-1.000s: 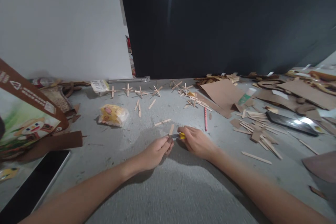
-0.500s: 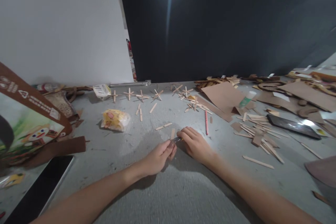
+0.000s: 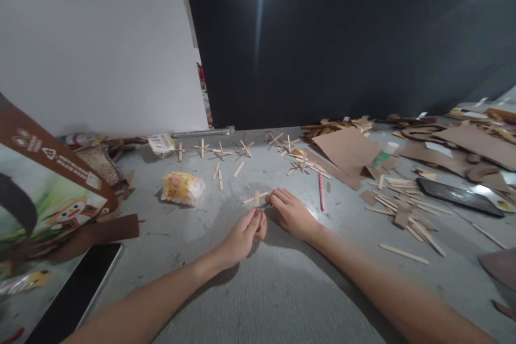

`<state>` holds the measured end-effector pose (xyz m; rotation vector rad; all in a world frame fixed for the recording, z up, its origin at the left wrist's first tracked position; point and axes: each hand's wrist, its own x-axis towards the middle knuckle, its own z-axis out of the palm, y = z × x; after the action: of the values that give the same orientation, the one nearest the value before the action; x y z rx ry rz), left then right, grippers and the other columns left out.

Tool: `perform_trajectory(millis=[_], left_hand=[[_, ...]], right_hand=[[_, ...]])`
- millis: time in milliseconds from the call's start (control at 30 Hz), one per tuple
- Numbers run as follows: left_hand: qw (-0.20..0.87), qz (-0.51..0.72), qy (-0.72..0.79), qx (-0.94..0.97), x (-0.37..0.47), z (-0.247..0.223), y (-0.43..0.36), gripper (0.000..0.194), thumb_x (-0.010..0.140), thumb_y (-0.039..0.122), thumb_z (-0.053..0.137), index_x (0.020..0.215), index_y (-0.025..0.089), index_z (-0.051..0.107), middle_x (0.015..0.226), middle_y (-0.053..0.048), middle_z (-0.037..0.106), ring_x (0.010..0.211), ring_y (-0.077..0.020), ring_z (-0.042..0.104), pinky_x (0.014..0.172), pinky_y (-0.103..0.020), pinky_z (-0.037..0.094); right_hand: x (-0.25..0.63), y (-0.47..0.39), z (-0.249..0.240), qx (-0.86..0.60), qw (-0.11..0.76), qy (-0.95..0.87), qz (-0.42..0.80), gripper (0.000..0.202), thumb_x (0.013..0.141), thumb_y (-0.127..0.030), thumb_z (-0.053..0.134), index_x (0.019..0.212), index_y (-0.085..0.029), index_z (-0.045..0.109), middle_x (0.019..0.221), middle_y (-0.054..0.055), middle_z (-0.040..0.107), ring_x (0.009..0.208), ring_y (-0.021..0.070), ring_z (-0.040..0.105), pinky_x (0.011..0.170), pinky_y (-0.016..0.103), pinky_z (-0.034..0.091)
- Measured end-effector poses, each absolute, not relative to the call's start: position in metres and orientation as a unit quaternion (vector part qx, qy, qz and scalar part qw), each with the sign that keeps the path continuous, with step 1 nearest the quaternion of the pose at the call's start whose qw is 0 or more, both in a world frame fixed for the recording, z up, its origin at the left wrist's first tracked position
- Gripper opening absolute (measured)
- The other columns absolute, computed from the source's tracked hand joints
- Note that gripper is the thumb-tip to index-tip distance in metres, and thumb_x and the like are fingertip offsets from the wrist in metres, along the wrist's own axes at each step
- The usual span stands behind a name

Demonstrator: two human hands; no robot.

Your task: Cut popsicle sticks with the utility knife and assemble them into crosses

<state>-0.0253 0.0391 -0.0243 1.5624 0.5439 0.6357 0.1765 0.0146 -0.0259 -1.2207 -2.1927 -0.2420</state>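
Your left fingers point(image 3: 254, 220) pinch a stick point(image 3: 257, 200), now overlapping the loose stick point(image 3: 248, 201) in view; your right fingers point(image 3: 281, 199) grip a knife point(image 3: 265, 206), apparently mid-cut.

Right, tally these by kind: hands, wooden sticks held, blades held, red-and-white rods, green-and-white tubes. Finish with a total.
Hands: 2 (left hand, right hand)
Wooden stick held: 1, in the left
Blade held: 1, in the right
Red-and-white rod: 1
Green-and-white tube: 1
Total: 6
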Motion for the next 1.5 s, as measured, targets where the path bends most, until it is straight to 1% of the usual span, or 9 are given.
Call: perform_trajectory(millis=[133, 300, 500, 633, 767, 967, 1167, 1367, 1500], left_hand=[[0.640, 0.268, 0.240, 0.679, -0.023, -0.026, 0.040, 0.055, 0.104, 0.073, 0.033, 0.076, 0.025, 0.036, 0.062, 0.007, 0.032, 0.059, -0.0137, 0.029, 0.060, -0.032, 0.026], [0.641, 0.256, 0.238, 0.683, -0.023, -0.029, 0.039, 0.058, 0.101, 0.077, 0.035, 0.077, 0.024, 0.038, 0.064, 0.007, 0.035, 0.060, -0.0132, 0.031, 0.061, -0.031, 0.028], [0.640, 0.277, 0.273, 0.662, -0.023, -0.027, 0.039, 0.057, 0.100, 0.076, 0.040, 0.078, 0.024, 0.038, 0.066, 0.007, 0.032, 0.061, -0.0133, 0.029, 0.060, -0.030, 0.027], [0.656, 0.277, 0.255, 0.654, -0.022, -0.021, 0.037, 0.057, 0.099, 0.077, 0.040, 0.078, 0.024, 0.037, 0.065, 0.007, 0.032, 0.060, -0.0131, 0.030, 0.060, -0.031, 0.028], [0.662, 0.279, 0.239, 0.654, -0.021, -0.023, 0.038, 0.058, 0.098, 0.079, 0.043, 0.077, 0.024, 0.037, 0.063, 0.008, 0.032, 0.058, -0.0123, 0.029, 0.059, -0.031, 0.026], [0.670, 0.286, 0.248, 0.639, -0.020, -0.022, 0.035, 0.057, 0.100, 0.077, 0.040, 0.076, 0.025, 0.035, 0.059, 0.009, 0.030, 0.055, -0.0118, 0.026, 0.058, -0.031, 0.023], [0.650, 0.279, 0.263, 0.656, -0.021, -0.015, 0.034, 0.060, 0.096, 0.082, 0.041, 0.076, 0.025, 0.036, 0.060, 0.008, 0.033, 0.057, -0.0127, 0.030, 0.059, -0.032, 0.026], [0.657, 0.263, 0.236, 0.666, -0.023, -0.022, 0.038, 0.057, 0.100, 0.076, 0.040, 0.077, 0.024, 0.037, 0.060, 0.009, 0.030, 0.056, -0.0120, 0.026, 0.059, -0.031, 0.024], [0.664, 0.261, 0.242, 0.657, -0.021, -0.025, 0.038, 0.057, 0.100, 0.077, 0.037, 0.076, 0.025, 0.036, 0.060, 0.009, 0.030, 0.055, -0.0120, 0.025, 0.058, -0.031, 0.023]], right_hand=[[0.177, 0.017, -0.030, -0.465, 0.319, -0.822, -0.079, 0.033, 0.086, 0.004, 0.043, 0.102, -0.023, 0.053, 0.094, 0.007, 0.059, 0.088, 0.0257, 0.052, 0.075, 0.034, 0.043], [0.173, 0.012, -0.031, -0.479, 0.325, -0.812, -0.076, 0.030, 0.084, 0.003, 0.046, 0.099, -0.023, 0.052, 0.094, 0.008, 0.058, 0.087, 0.0263, 0.051, 0.075, 0.035, 0.043], [0.175, 0.014, -0.031, -0.505, 0.294, -0.807, -0.086, 0.035, 0.076, 0.005, 0.047, 0.096, -0.024, 0.050, 0.093, 0.008, 0.057, 0.088, 0.0270, 0.051, 0.074, 0.034, 0.041], [0.175, 0.013, -0.030, -0.515, 0.287, -0.803, -0.086, 0.039, 0.071, 0.005, 0.048, 0.096, -0.024, 0.049, 0.093, 0.008, 0.058, 0.088, 0.0276, 0.051, 0.075, 0.035, 0.041], [0.169, 0.010, -0.029, -0.516, 0.294, -0.800, -0.084, 0.037, 0.072, 0.004, 0.048, 0.097, -0.024, 0.050, 0.093, 0.008, 0.058, 0.088, 0.0278, 0.051, 0.075, 0.035, 0.041], [0.169, 0.012, -0.030, -0.517, 0.288, -0.799, -0.102, 0.034, 0.073, 0.003, 0.048, 0.093, -0.025, 0.047, 0.091, 0.008, 0.059, 0.087, 0.0280, 0.050, 0.073, 0.035, 0.039], [0.174, 0.012, -0.031, -0.519, 0.283, -0.801, -0.096, 0.037, 0.069, 0.004, 0.049, 0.094, -0.024, 0.048, 0.091, 0.008, 0.057, 0.088, 0.0277, 0.050, 0.074, 0.035, 0.039], [0.170, 0.009, -0.029, -0.510, 0.289, -0.803, -0.104, 0.034, 0.073, 0.003, 0.048, 0.092, -0.025, 0.048, 0.089, 0.007, 0.058, 0.085, 0.0272, 0.050, 0.072, 0.035, 0.039], [0.169, 0.009, -0.026, -0.513, 0.287, -0.802, -0.106, 0.031, 0.075, 0.002, 0.049, 0.092, -0.024, 0.049, 0.088, 0.007, 0.058, 0.085, 0.0270, 0.050, 0.072, 0.035, 0.038]])
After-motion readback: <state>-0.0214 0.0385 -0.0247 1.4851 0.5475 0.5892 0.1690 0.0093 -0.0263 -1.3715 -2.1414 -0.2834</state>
